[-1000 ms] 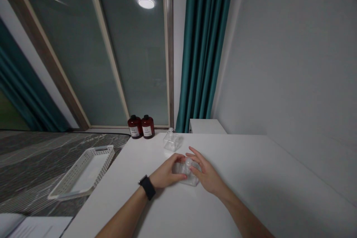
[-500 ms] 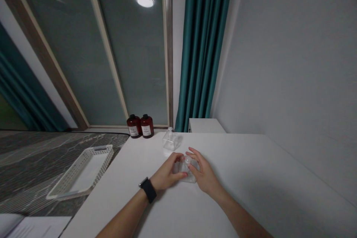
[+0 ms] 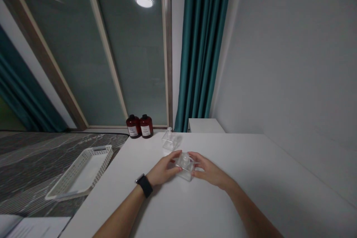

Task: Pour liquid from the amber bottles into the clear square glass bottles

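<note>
A clear square bottle [image 3: 185,165] with a rounded top stands on the white table between my hands. My left hand [image 3: 164,169] has its fingers and thumb curled round the bottle's left side, and a black watch is on that wrist. On the other side, my right hand [image 3: 211,171] holds the bottle with thumb and fingers. Just behind it sits a second clear bottle [image 3: 169,140] of similar shape, which neither hand touches.
Two dark red-brown bottles [image 3: 139,126] with white labels stand at the table's [image 3: 217,200] far left corner. Left of the table, a white perforated basket [image 3: 104,163] rests on a dark grey striped surface, with an open book [image 3: 41,227] nearer me. A white cabinet [image 3: 205,125] stands beyond.
My right hand has moved from the bottle's top down to its right side. The bottle has turned slightly and more of it shows. My left hand still holds its left side.
</note>
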{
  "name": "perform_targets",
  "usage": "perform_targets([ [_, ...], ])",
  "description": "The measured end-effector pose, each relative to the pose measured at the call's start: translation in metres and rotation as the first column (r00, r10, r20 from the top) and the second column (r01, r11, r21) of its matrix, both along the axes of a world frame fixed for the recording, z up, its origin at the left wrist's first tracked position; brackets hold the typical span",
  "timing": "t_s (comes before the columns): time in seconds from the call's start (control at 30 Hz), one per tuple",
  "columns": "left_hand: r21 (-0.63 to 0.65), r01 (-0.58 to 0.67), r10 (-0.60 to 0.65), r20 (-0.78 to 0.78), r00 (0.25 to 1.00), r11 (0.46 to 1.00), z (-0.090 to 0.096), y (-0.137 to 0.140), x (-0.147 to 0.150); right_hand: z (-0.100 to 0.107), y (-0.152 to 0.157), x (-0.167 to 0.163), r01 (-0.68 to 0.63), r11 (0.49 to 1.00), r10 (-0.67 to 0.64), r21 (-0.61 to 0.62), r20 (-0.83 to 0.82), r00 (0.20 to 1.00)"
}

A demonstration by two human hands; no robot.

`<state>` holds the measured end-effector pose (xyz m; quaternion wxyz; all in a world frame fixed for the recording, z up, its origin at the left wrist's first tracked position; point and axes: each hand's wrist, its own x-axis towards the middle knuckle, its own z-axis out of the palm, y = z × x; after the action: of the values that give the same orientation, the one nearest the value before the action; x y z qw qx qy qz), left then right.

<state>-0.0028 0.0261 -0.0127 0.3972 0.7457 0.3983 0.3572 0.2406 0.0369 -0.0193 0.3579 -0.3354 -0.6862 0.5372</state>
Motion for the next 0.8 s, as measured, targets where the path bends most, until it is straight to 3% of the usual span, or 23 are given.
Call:
perform_targets([
  [0.13,0.05,-0.074,0.073,0.022,0.997,0.996,0.006,0.0,-0.002,0.001,0.0,0.005,0.034,0.993,-0.045,0.116,0.101,0.994],
  [0.27,0.136,-0.063,0.067,-0.026,0.997,0.989,0.011,-0.004,0.002,-0.006,-0.001,-0.005,0.102,0.951,-0.146,0.29,0.133,0.98],
  [0.4,0.205,-0.082,0.099,-0.078,0.992,0.975,0.011,-0.008,0.009,-0.007,-0.001,-0.012,0.132,0.944,-0.179,0.303,0.133,0.975],
  [0.6,0.065,0.013,-0.01,-0.038,0.999,0.998,0.01,-0.007,0.01,0.012,-0.008,-0.012,0.17,0.897,-0.192,0.407,0.015,0.981],
  [0.8,0.091,0.008,-0.007,-0.015,1.0,0.996,0.011,-0.007,0.012,0.017,-0.017,-0.025,0.233,0.849,-0.245,0.474,-0.038,0.969],
])
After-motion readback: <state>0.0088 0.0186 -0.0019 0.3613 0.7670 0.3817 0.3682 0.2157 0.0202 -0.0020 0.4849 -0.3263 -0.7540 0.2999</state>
